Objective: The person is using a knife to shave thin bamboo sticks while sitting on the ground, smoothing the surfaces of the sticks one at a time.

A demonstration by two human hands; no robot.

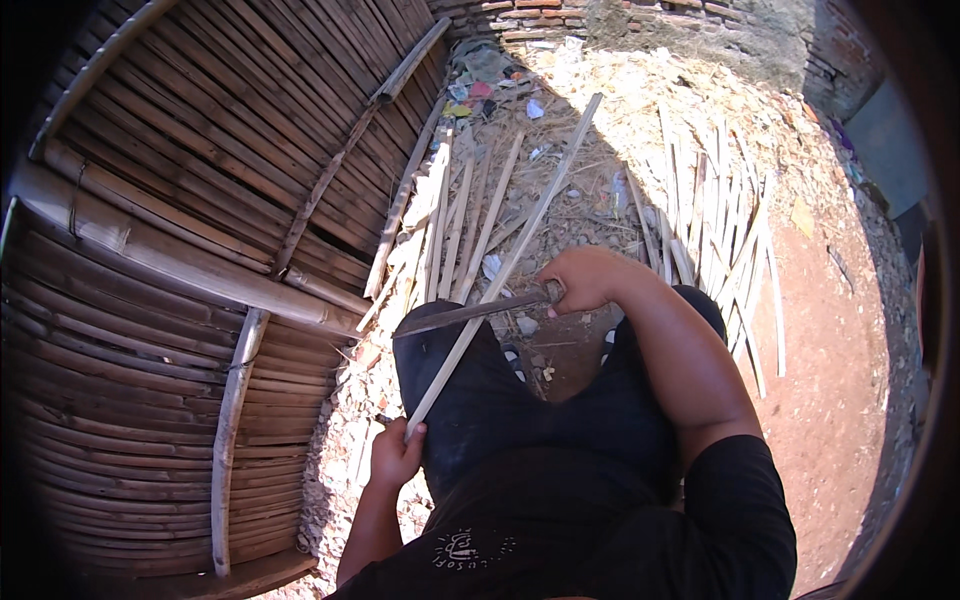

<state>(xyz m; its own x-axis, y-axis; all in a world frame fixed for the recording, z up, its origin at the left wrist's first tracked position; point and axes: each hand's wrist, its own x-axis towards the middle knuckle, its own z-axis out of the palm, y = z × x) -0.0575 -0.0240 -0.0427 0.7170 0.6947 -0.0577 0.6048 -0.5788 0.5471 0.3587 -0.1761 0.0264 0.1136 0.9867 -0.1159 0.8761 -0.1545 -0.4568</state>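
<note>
A long pale bamboo strip [535, 215] slants across my left thigh and reaches out over the ground ahead. Its near end is gripped by my left hand [398, 452], thumb on top, beside my left hip. In my right hand [583, 280], closed round the handle, is a long-bladed machete [465, 316]. The blade points left and lies across the strip just above my left knee; I cannot tell how firmly it touches. Most of the machete's handle is hidden by my fingers.
A bamboo-slat wall [170, 260] with thick poles rises close on my left. Several strips [465, 215] lie ahead, and a larger loose pile of strips [715, 215] lies to the right. Bits of litter [480, 92] and shavings cover the ground up to a brick wall [540, 22].
</note>
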